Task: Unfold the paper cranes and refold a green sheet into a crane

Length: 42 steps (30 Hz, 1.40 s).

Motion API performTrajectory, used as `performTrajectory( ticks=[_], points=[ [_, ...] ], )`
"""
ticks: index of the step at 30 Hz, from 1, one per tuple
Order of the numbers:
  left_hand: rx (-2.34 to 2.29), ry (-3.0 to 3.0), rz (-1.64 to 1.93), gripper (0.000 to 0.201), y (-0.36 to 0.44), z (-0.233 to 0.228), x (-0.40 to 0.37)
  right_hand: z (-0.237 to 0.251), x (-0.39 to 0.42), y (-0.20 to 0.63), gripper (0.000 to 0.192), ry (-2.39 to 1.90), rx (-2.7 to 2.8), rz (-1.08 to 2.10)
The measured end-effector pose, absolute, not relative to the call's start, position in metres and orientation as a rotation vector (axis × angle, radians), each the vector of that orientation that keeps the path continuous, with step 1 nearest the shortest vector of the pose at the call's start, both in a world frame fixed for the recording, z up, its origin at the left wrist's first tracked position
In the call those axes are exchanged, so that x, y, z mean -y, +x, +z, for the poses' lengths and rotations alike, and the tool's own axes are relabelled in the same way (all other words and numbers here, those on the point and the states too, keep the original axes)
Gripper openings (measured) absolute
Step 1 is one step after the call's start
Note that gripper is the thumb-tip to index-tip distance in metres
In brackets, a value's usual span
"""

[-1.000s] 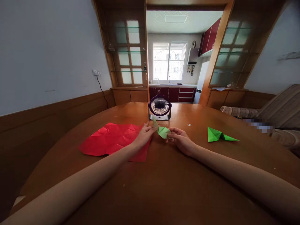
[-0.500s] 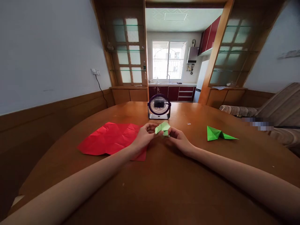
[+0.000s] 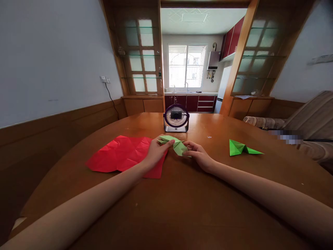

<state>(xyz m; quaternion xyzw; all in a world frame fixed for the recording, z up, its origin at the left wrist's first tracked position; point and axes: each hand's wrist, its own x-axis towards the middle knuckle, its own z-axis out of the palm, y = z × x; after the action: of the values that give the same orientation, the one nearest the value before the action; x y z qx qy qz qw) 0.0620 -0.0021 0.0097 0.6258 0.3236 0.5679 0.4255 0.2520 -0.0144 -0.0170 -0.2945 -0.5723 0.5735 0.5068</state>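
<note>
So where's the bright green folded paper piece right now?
In the head view, the bright green folded piece lies alone on the wooden table, off to the right hand's side, apart from it.

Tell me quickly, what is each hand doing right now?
Left hand: fingers closed on the pale green folded paper.
Right hand: fingers pinching the same paper at its other end.

No lettering is showing anywhere right now: nothing readable is appearing on the small fan (image 3: 176,118), the red paper sheet (image 3: 122,153), the pale green folded paper (image 3: 176,144) or the bright green folded piece (image 3: 241,148). The wall socket (image 3: 104,79) and the kitchen cabinets (image 3: 230,39) are carrying no legible marks either; a blurred patch (image 3: 285,136) is hiding whatever lies there.
</note>
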Motion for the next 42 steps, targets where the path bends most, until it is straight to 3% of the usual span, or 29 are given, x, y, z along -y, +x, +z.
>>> performTrajectory(
  ticks=[3, 7, 9, 11, 15, 20, 26, 33, 35, 38, 42],
  points=[
    [-0.810, 1.719, 1.391, 0.024, 0.059, 0.010, 0.002, -0.015, 0.014, 0.252, 0.023, -0.666, 1.359, 1.432],
    [-0.749, 2.031, 1.396, 0.014, 0.059, 0.013, 0.010, -0.014, 0.012, 0.251, 0.038, -0.575, 1.355, 1.465],
    [-0.703, 2.150, 1.412, 0.016, 0.060, 0.015, 0.015, -0.015, 0.011, 0.251, 0.031, -0.594, 1.348, 1.450],
    [-0.671, 2.213, 1.416, 0.025, 0.060, 0.016, 0.018, -0.016, 0.011, 0.250, 0.022, -0.629, 1.331, 1.450],
    [-0.649, 2.145, 1.391, 0.050, 0.060, 0.016, 0.018, -0.016, 0.011, 0.252, 0.020, -0.621, 1.268, 1.515],
    [-0.636, 1.659, 1.304, 0.063, 0.063, 0.016, 0.015, -0.012, 0.011, 0.255, 0.015, -0.634, 1.231, 1.548],
    [-0.715, 1.214, 1.189, 0.058, 0.063, 0.019, 0.012, -0.012, 0.010, 0.256, 0.013, -0.602, 1.324, 1.613],
    [-0.933, 1.431, 1.532, 0.089, 0.066, 0.006, 0.003, -0.013, 0.015, 0.255, 0.021, -0.608, 1.441, 1.755],
    [-1.041, 1.600, 1.629, 0.074, 0.067, 0.003, 0.005, -0.013, 0.017, 0.255, 0.022, -0.604, 1.452, 1.763],
    [-0.999, 1.767, 1.401, 0.030, 0.068, 0.004, 0.013, -0.014, 0.017, 0.253, 0.021, -0.599, 1.426, 1.732],
    [-0.832, 1.660, 1.129, 0.032, 0.071, 0.008, 0.024, -0.017, 0.015, 0.253, 0.021, -0.587, 1.416, 1.629]
  ],
)
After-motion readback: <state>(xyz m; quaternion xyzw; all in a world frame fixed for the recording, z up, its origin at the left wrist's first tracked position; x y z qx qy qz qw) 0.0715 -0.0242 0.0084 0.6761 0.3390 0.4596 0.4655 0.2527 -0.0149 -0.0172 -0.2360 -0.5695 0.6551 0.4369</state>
